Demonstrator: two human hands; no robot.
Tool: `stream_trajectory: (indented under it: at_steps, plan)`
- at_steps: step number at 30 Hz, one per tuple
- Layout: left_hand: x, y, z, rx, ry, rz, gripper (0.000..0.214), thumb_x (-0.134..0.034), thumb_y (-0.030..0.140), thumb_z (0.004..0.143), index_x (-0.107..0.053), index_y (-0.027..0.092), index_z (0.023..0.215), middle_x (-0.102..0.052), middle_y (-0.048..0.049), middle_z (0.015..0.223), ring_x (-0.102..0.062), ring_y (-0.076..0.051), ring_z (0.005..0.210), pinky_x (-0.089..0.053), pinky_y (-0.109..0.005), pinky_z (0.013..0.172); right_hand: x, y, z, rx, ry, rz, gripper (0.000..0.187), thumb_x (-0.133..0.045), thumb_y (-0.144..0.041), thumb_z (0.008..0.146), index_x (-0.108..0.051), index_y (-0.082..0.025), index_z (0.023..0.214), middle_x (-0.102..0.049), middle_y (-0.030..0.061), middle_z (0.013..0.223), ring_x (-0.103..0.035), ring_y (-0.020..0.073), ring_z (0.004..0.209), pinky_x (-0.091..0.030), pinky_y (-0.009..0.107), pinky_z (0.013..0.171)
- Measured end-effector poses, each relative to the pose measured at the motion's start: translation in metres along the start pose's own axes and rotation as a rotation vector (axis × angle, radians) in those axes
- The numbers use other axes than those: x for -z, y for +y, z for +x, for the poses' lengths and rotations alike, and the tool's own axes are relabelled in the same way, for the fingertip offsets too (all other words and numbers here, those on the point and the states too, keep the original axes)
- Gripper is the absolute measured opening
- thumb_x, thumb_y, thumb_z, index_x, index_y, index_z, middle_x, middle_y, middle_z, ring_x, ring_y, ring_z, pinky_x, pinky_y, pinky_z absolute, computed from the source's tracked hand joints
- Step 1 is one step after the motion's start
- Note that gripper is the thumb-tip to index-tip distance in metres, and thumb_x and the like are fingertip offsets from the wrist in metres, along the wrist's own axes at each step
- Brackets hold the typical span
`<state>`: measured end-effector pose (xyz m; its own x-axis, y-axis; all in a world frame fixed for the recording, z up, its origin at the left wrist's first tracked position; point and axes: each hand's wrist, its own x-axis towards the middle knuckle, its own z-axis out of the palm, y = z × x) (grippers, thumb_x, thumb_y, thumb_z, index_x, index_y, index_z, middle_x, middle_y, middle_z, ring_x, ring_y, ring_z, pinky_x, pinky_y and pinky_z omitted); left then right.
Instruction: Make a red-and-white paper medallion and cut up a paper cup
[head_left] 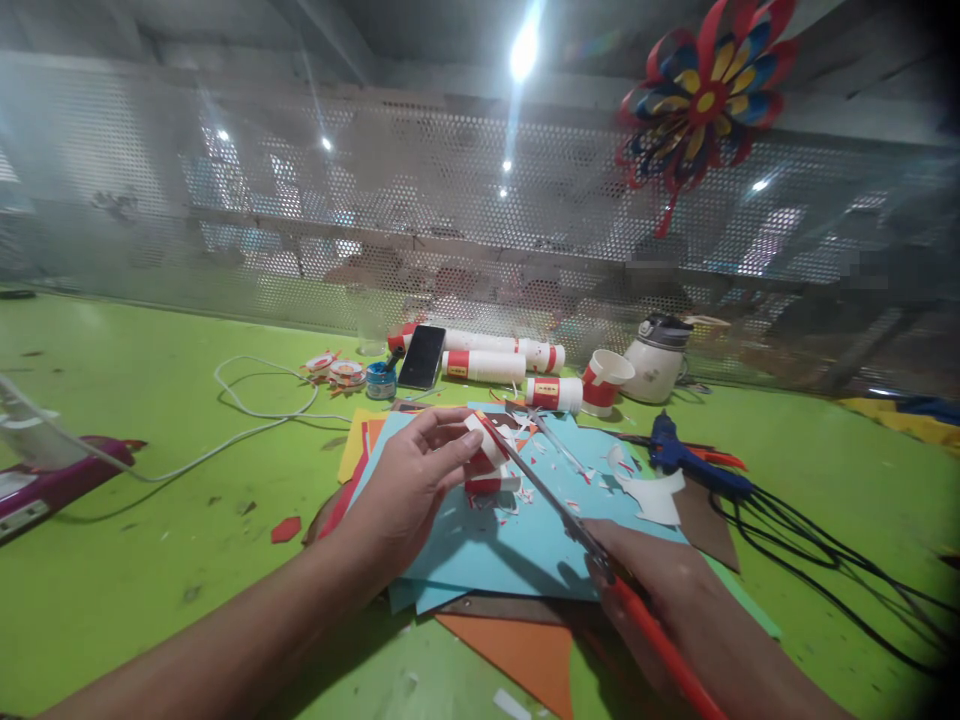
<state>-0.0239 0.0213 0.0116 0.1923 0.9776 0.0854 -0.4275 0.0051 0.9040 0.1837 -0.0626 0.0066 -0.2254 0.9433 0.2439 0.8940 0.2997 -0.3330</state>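
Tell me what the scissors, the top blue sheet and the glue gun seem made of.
Scissors: blades look metal, grey and faintly shiny; red handle probably plastic. Top blue sheet: matte paper or thin card, flat, crisp-edged. Glue gun: likely hard plastic, smooth, deep blue, moulded-looking.

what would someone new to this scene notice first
Probably the big red, blue and yellow flower ornament at the upper right, high above the bright green table. Next, the red-handled scissors in the right hand, low in the middle, their blades reaching up to the red-and-white piece in the left hand, over blue paper strewn with scraps.
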Motion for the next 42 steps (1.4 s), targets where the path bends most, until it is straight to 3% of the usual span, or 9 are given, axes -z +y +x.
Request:
stream_trajectory:
  at_steps: [6,12,18,27,36,42]
  plan:
    - [-0.001,0.003,-0.002,0.015,-0.006,-0.024,0.033,-0.071,0.024,0.074,-0.059,0.014,0.102,-0.065,-0.0138,0.102,-0.063,-0.023,0.093,-0.049,-0.036,0.081,0.004,-0.003,0.001,-0.003,-0.056,-0.001,0.014,-0.049,-0.031,0.083,-0.059,-0.022,0.081,-0.068,0.0032,0.076,-0.060,0.0194,0.067,-0.046,0.027,0.060]
    - [0.000,0.001,-0.001,0.022,-0.012,-0.061,0.033,-0.073,0.024,0.071,-0.062,0.013,0.101,-0.066,-0.0148,0.105,-0.063,-0.025,0.095,-0.048,-0.038,0.085,0.003,0.000,0.002,-0.016,-0.065,-0.001,0.010,-0.051,-0.027,0.081,-0.060,-0.023,0.082,-0.068,0.0027,0.076,-0.059,0.0189,0.066,-0.046,0.027,0.061]
    - [0.001,0.001,0.002,0.051,-0.102,-0.087,0.032,-0.069,0.024,0.075,-0.063,0.009,0.103,-0.068,-0.0167,0.104,-0.064,-0.025,0.096,-0.048,-0.036,0.087,-0.001,0.007,0.003,0.011,-0.060,0.024,0.014,-0.050,-0.032,0.083,-0.060,-0.022,0.082,-0.067,0.0027,0.077,-0.059,0.0184,0.067,-0.045,0.026,0.062]
    - [0.002,-0.001,0.003,0.033,-0.045,-0.086,0.035,-0.069,0.021,0.075,-0.058,0.009,0.105,-0.068,-0.0174,0.103,-0.065,-0.023,0.090,-0.049,-0.037,0.084,-0.002,0.015,0.006,0.052,-0.133,0.093,0.022,-0.045,-0.039,0.089,-0.058,-0.021,0.091,-0.066,0.0044,0.084,-0.058,0.0198,0.073,-0.044,0.030,0.068]
    - [-0.002,0.001,0.000,0.009,-0.031,-0.037,0.036,-0.071,0.021,0.072,-0.059,0.009,0.103,-0.068,-0.0162,0.099,-0.064,-0.022,0.091,-0.047,-0.036,0.084,-0.002,0.014,0.006,0.066,-0.103,0.092,0.020,-0.043,-0.031,0.087,-0.060,-0.021,0.089,-0.067,0.0038,0.079,-0.057,0.0187,0.068,-0.044,0.028,0.064]
    - [-0.004,0.002,-0.002,0.016,-0.034,-0.057,0.035,-0.070,0.020,0.072,-0.058,0.009,0.104,-0.068,-0.0164,0.098,-0.065,-0.023,0.089,-0.048,-0.038,0.084,0.002,0.002,0.004,0.001,-0.075,0.045,0.015,-0.051,-0.035,0.081,-0.060,-0.023,0.084,-0.068,0.0032,0.078,-0.058,0.0198,0.068,-0.044,0.028,0.062]
